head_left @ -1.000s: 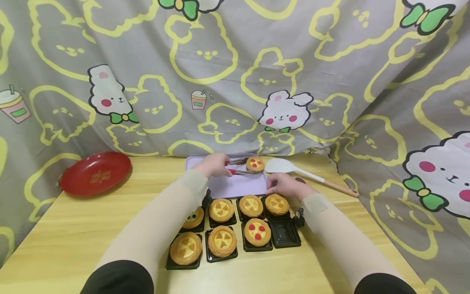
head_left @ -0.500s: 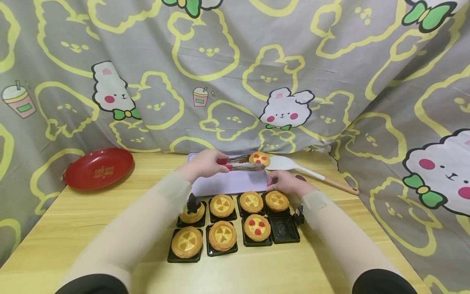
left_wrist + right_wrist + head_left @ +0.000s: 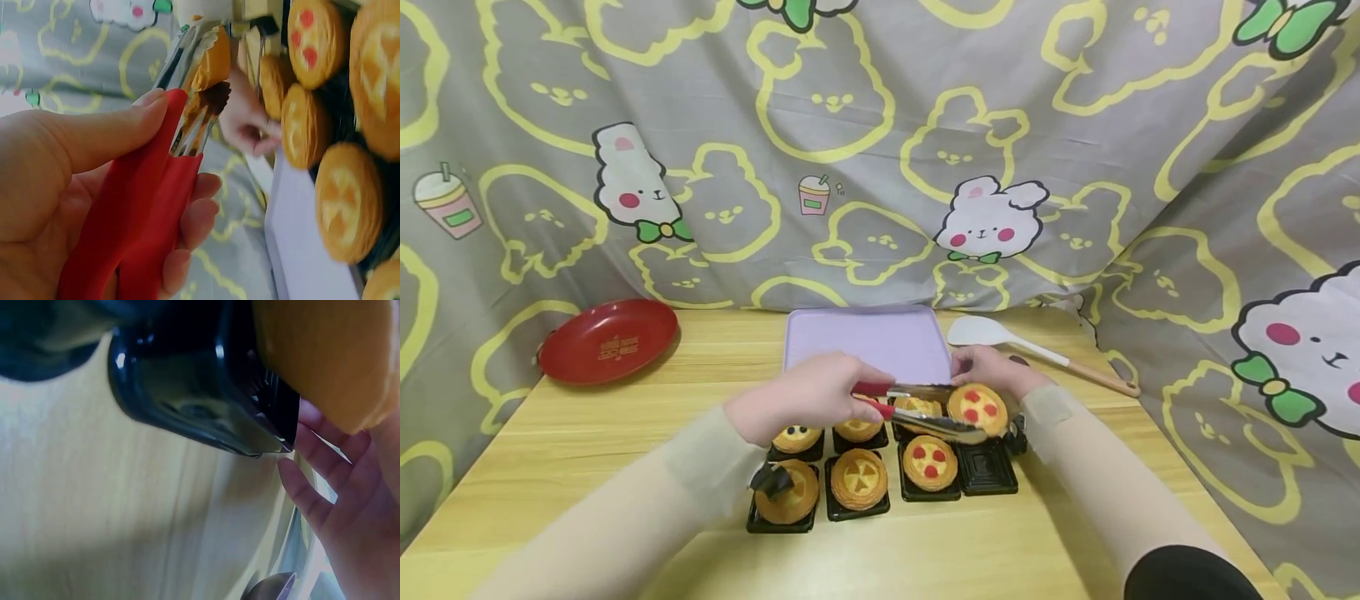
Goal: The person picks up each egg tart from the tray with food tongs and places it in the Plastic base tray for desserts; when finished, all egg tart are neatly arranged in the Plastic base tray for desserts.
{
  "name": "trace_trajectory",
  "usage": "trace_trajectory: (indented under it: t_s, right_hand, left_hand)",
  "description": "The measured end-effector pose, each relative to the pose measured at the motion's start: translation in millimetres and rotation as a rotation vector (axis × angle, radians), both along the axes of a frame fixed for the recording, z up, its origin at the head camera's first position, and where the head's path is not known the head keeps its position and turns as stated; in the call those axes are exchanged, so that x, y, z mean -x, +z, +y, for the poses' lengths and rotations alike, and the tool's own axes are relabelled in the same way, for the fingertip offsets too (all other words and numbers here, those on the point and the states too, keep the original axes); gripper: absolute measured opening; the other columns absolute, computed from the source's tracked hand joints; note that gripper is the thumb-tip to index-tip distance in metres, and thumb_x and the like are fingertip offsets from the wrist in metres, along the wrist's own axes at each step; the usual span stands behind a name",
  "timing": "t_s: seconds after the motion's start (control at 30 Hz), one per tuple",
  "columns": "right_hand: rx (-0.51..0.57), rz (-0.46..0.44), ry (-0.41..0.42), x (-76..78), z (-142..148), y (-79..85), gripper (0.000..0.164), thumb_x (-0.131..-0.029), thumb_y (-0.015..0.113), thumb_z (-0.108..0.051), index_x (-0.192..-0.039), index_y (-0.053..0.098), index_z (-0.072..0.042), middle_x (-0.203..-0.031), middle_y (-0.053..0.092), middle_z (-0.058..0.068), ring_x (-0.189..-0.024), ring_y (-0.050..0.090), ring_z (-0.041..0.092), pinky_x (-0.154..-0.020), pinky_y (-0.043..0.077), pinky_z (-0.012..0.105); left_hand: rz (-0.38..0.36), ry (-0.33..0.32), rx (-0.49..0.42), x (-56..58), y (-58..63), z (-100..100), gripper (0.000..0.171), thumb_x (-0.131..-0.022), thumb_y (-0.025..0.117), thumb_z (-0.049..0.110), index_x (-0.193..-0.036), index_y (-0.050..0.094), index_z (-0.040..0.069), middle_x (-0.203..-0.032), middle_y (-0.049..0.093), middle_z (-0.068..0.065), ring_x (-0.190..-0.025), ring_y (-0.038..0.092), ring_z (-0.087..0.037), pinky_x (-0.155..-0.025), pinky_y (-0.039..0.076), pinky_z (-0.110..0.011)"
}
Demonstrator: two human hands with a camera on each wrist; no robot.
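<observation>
My left hand (image 3: pixel 808 396) grips red-handled tongs (image 3: pixel 140 194), with the thumb on one arm and fingers round the other. Between the tongs' metal tips is an egg tart (image 3: pixel 977 406) topped with red berries. It is above the back-right tray and hides the tart there. Just in front is an empty black tray (image 3: pixel 988 468). My right hand (image 3: pixel 988 369) is at the back of the right-hand trays; in the right wrist view its thumb and fingers are at the edge of a black tray (image 3: pixel 194 406). Another berry tart (image 3: pixel 930 462) sits left of the empty tray.
Several tarts in black trays stand in two rows, including one front tart (image 3: pixel 859 479). Behind them lies a lilac tray (image 3: pixel 865 337). A white spatula (image 3: pixel 981 332) with a wooden handle is at the back right, a red plate (image 3: pixel 610 342) at the far left.
My left hand has brought the tongs and berry tart from over the lilac tray forward and right, above the black trays. My right hand has stayed about where it was.
</observation>
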State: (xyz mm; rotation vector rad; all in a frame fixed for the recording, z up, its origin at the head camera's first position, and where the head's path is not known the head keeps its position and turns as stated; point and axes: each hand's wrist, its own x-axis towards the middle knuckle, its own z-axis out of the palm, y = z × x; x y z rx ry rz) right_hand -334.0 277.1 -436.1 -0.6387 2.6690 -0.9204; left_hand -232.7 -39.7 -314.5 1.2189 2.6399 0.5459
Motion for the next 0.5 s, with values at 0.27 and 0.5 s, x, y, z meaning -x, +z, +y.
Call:
trace_trajectory:
  t_s: [0.27,0.5]
  right_hand:
    - [-0.044,0.039,0.027,5.3,1.1,-4.4,0.018,-0.073,0.073,-0.024,-0.070,0.058,-0.015,-0.072,0.057,-0.003,-0.068,0.051,0.016,-0.066,0.042,0.033]
    - [-0.025,0.007,0.026,7.3,2.3,-3.7,0.018,-0.073,0.073,-0.023,-0.071,0.058,-0.013,-0.072,0.059,-0.003,-0.070,0.054,0.016,-0.068,0.043,0.033]
  left_hand:
    - [0.002,-0.027,0.080,-15.7,-14.8,15.7,0.051,-0.077,0.066,0.043,-0.124,0.055,0.024,-0.110,0.058,0.013,-0.102,0.053,-0.012,-0.085,0.040,-0.033]
    - [0.030,-0.030,0.131,-18.4,-18.2,29.8,0.050,-0.077,0.066,0.043,-0.124,0.055,0.027,-0.104,0.060,0.014,-0.095,0.055,-0.010,-0.081,0.042,-0.033]
